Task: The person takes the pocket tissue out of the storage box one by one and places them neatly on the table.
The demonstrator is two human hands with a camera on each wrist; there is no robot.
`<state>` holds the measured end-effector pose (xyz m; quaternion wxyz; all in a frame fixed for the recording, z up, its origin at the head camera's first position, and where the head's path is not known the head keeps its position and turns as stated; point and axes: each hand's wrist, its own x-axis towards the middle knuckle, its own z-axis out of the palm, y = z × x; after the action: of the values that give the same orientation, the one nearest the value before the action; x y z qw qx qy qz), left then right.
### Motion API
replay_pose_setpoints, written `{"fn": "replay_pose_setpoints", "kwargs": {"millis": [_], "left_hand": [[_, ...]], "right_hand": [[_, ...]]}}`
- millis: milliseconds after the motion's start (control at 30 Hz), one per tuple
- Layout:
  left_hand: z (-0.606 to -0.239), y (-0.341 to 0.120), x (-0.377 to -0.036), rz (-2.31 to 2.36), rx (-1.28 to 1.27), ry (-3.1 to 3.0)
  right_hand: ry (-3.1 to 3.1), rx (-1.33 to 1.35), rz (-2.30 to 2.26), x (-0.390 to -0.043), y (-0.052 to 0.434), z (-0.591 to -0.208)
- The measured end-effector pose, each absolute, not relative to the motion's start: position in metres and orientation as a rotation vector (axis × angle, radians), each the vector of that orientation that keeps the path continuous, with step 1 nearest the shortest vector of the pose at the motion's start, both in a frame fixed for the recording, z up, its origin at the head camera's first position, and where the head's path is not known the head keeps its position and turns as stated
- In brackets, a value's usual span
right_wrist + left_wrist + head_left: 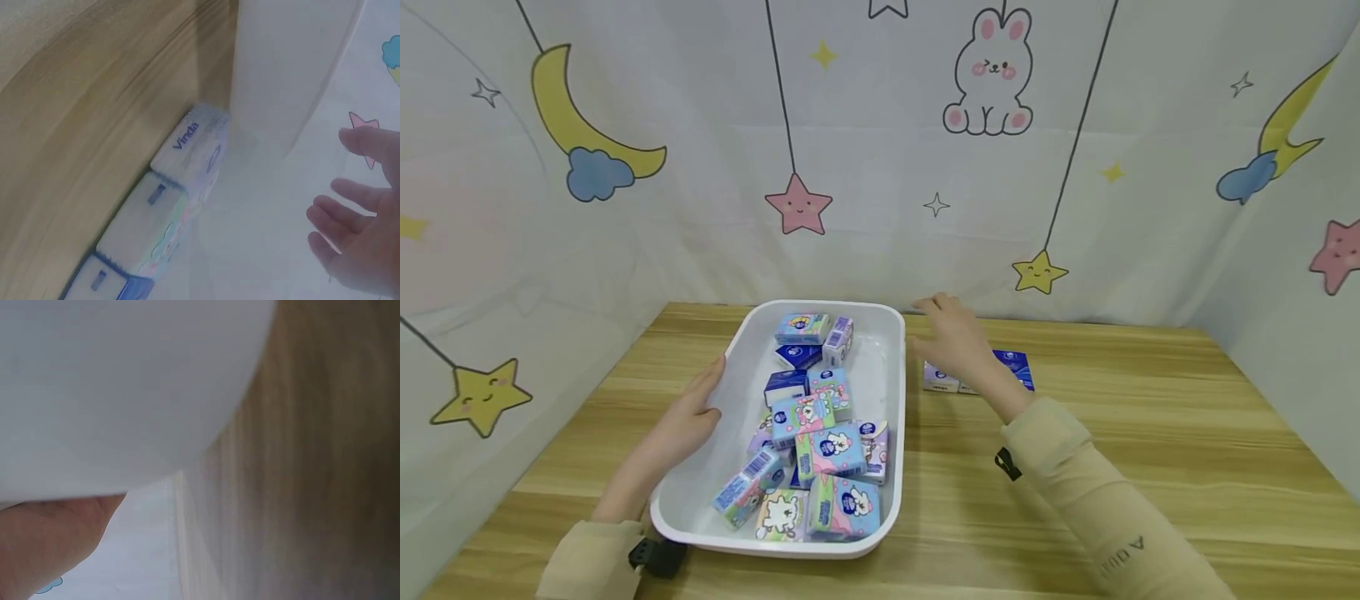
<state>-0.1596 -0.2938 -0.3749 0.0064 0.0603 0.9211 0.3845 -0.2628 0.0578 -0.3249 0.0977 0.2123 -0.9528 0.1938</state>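
A white plastic bin [891,333] holds a loose heap of small tissue packs [831,450] in pastel and dark blue wrappers. My left hand [681,425] grips the bin's left rim, thumb over the edge; in the left wrist view part of that hand [56,534] lies against the outer wall. Just right of the bin, my right hand [955,337] hovers with fingers spread, holding nothing. Below and beside it stands a short row of tissue packs, a dark blue one [1017,367] at the right end. The right wrist view shows a pack marked Vinda [190,144] nearest the bin.
Everything stands on a wood-grain table [1112,475]. A white curtain [880,150] printed with stars, moons and a rabbit hangs behind the table and along its sides. A dark strap end [1008,463] sticks out by my right sleeve.
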Motion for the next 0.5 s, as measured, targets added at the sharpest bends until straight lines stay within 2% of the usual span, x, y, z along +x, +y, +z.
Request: {"fn": "replay_pose_setpoints", "kwargs": {"millis": [500], "left_hand": [[-0.377, -0.294, -0.161, 1.216, 0.222, 2.898]], "right_hand": [[-2.884, 0.857, 0.478, -0.272, 0.022, -0.321]]}}
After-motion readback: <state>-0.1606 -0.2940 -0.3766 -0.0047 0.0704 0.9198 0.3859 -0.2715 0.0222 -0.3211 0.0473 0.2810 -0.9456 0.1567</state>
